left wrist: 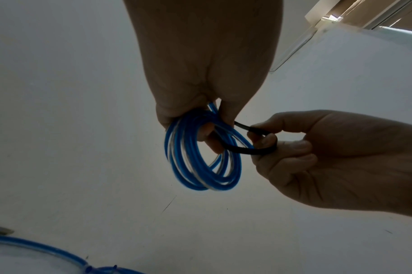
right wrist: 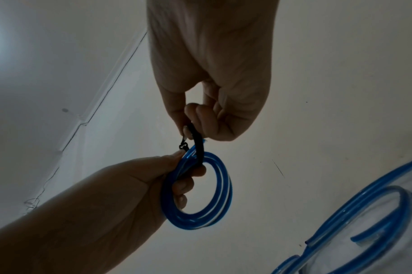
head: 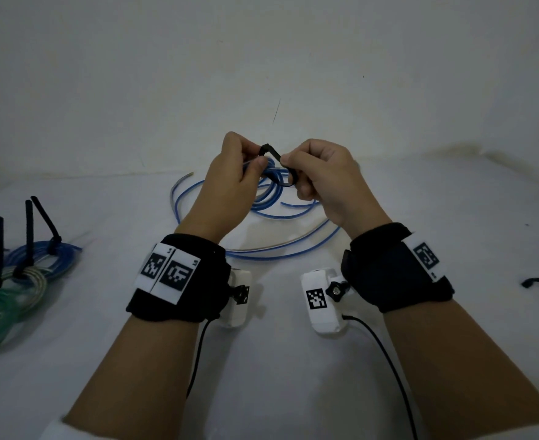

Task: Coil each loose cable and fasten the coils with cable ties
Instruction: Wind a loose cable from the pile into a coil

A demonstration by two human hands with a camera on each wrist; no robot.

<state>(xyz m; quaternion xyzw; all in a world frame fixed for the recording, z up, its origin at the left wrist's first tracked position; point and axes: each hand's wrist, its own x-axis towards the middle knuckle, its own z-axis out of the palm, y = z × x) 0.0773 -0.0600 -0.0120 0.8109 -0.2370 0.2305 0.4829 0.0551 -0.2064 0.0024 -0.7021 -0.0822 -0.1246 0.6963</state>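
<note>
Both hands are raised above the white worktop (head: 293,360), forearms converging. The blue coil (left wrist: 200,157) is clasped in the left hand (head: 227,182), fingers hooked through it. The black cable tie (left wrist: 249,148), looped round the coil, is pinched in the right hand's (head: 325,179) grip beside it.

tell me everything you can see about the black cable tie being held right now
The black cable tie is a thin, flexible strap, plastic by its look. It is bent into an open loop around one side of the blue cable coil, with its small head end free near the left hand, which grips the coil. The right hand pinches the strap. Whether its tail is threaded cannot be told. It is held above the table.
</note>
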